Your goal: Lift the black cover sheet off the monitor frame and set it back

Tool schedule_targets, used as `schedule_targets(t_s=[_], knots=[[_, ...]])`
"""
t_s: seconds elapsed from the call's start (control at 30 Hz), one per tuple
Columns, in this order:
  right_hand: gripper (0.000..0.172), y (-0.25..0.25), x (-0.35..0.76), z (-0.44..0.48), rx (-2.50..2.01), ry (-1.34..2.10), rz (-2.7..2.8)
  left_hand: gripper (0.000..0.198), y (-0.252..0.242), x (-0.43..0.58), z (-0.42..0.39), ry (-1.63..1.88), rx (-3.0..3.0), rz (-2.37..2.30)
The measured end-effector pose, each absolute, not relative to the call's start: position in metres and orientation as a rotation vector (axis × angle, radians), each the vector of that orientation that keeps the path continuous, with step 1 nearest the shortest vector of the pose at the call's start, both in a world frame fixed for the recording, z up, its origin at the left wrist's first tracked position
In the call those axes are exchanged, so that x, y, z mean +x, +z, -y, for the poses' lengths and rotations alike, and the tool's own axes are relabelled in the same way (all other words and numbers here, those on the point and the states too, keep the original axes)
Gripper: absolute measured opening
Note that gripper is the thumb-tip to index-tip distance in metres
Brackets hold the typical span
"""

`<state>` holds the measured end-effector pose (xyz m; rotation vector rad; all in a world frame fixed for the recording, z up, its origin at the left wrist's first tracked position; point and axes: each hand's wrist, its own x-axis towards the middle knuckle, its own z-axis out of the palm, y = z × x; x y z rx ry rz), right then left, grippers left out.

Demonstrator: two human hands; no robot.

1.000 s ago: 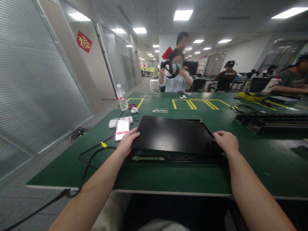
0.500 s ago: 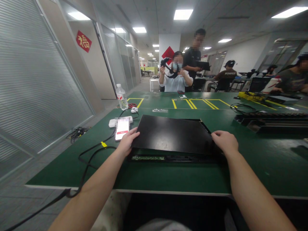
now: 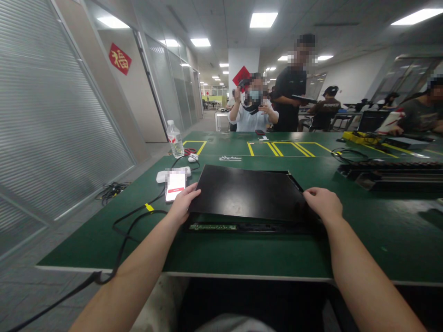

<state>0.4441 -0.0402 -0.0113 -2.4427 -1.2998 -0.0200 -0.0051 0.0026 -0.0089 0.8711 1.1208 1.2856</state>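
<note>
A flat black display panel (image 3: 242, 191) lies slightly askew over a black frame (image 3: 277, 228) on the green table. Along the frame's near side a green circuit board strip (image 3: 212, 227) shows from under the panel. My left hand (image 3: 183, 203) is closed on the panel's left edge, thumb on top. At the right side, my right hand (image 3: 325, 203) is closed around the frame's rim; whether its hidden fingers also touch the panel I cannot tell. Beside my left hand rests a lit phone (image 3: 176, 186), against a white device (image 3: 161, 176).
A water bottle (image 3: 175, 140) and red-handled scissors (image 3: 190, 151) stand and lie at the back left. Black cable (image 3: 128, 230) runs over the table's left edge. Long black parts (image 3: 391, 175) and a yellow tray (image 3: 356, 138) are on the right. A masked person (image 3: 254, 117) holds a headset opposite.
My hands and the panel have stayed in place. Behind the table, the standing person has moved right with a dark flat object, and the person opposite has shifted the headset slightly.
</note>
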Motion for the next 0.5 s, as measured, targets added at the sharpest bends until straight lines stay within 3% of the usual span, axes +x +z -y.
schedule_targets(t_s=[0.5], knots=[[0.038, -0.0097, 0.4424, 0.0414, -2.455, -0.003, 1.306, 0.048, -0.0071, -0.0048, -0.0013, 1.277, 0.887, -1.139]])
